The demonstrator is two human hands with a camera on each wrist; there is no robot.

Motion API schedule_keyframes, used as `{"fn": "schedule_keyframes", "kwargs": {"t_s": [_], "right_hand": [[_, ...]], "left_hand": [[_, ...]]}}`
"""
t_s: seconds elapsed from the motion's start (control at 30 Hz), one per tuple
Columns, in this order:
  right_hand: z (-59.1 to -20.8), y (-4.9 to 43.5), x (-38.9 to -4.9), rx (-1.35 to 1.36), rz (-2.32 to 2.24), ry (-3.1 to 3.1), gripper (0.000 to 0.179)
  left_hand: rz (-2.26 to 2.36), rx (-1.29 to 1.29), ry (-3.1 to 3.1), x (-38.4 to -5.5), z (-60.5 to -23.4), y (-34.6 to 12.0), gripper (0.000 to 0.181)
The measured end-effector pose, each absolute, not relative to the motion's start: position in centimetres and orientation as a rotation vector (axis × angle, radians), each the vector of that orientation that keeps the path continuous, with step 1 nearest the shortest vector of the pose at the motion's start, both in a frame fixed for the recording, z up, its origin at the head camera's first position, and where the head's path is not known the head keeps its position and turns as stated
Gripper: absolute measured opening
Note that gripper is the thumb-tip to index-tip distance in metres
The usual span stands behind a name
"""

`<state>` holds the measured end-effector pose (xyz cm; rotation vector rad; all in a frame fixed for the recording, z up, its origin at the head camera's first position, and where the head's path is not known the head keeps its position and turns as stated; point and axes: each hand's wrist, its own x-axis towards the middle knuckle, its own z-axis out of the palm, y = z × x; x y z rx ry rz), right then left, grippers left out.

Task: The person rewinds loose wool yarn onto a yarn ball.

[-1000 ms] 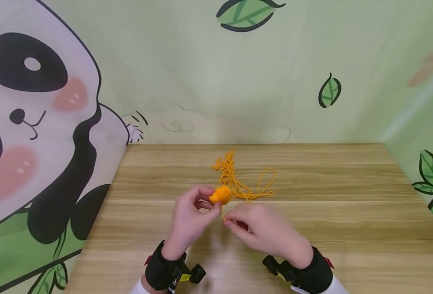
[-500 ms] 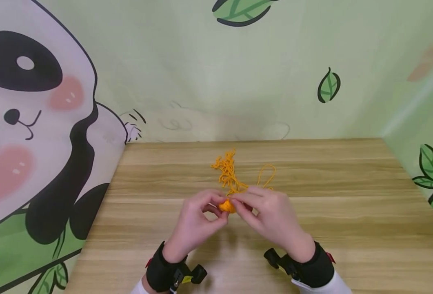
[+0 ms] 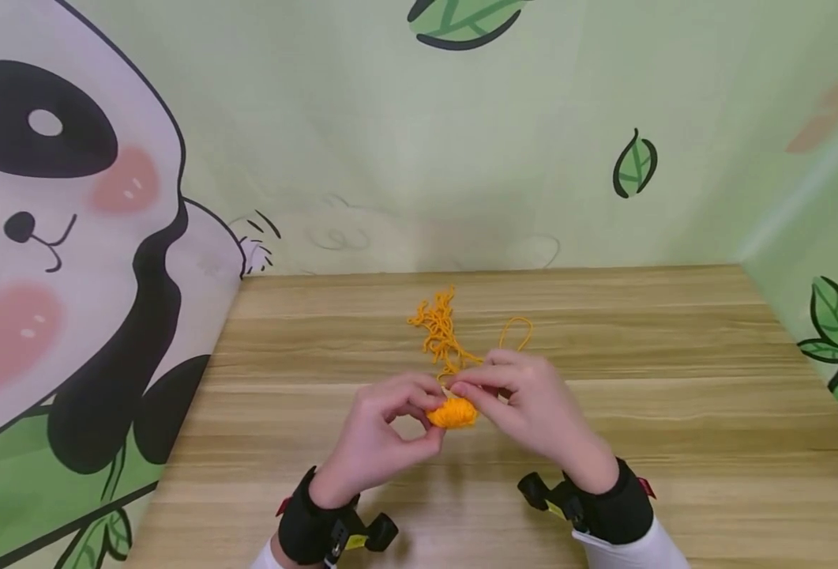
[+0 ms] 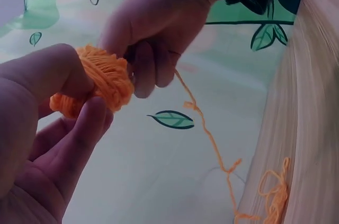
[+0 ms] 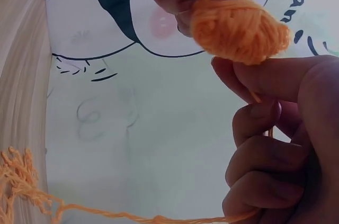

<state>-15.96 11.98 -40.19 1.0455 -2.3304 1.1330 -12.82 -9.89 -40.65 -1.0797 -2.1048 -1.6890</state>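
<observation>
A small wound ball of orange yarn [image 3: 452, 412] is held above the table by my left hand [image 3: 386, 423], thumb below and fingers above its left end. In the left wrist view the wound yarn [image 4: 108, 78] shows its strands side by side. My right hand [image 3: 532, 407] pinches the yarn strand [image 5: 255, 97] between thumb and forefinger, close by the ball. Its other fingers curl in the right wrist view, and the strand [image 5: 159, 218] runs from them toward the loose yarn. Behind the hands, a tangled heap of orange yarn [image 3: 441, 328] lies on the table.
The wood-grain table [image 3: 305, 332] meets a green wall [image 3: 362, 142] at its back edge, printed with a panda [image 3: 155, 284] and leaves. A yarn loop [image 3: 516, 332] lies right of the heap. Each wrist wears a black camera band [image 3: 312, 518].
The ball has come lower and slightly right, turned to lie lengthwise. My right hand has risen from below the ball to its upper right side, bringing the strand along.
</observation>
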Motion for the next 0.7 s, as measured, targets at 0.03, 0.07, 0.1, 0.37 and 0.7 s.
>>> {"fn": "schedule_keyframes", "kwargs": {"t_s": [0.03, 0.07, 0.1, 0.37, 0.7], "right_hand": [[-40.3, 12.0, -16.0, 1.045, 1.137, -2.351, 0.009], [-40.4, 12.0, -16.1, 1.043, 1.137, -2.375, 0.01], [-40.5, 11.9, -16.1, 1.038, 1.137, -2.397, 0.011], [-41.1, 10.7, -15.8, 1.117, 0.925, -2.534, 0.009], [-40.4, 10.1, -14.8, 1.247, 0.818, -2.561, 0.009]], "left_hand": [[-1.731, -1.05, -2.101, -12.8, -40.7, -10.0, 0.033], [-1.778, -1.015, -2.094, -12.9, -41.0, -10.0, 0.033], [-1.832, -0.969, -2.09, -12.9, -41.2, -10.1, 0.033], [-2.147, -0.558, -1.955, -13.7, -42.8, -10.6, 0.027], [-1.998, -0.3, -2.086, -14.1, -42.3, -10.5, 0.026]]}}
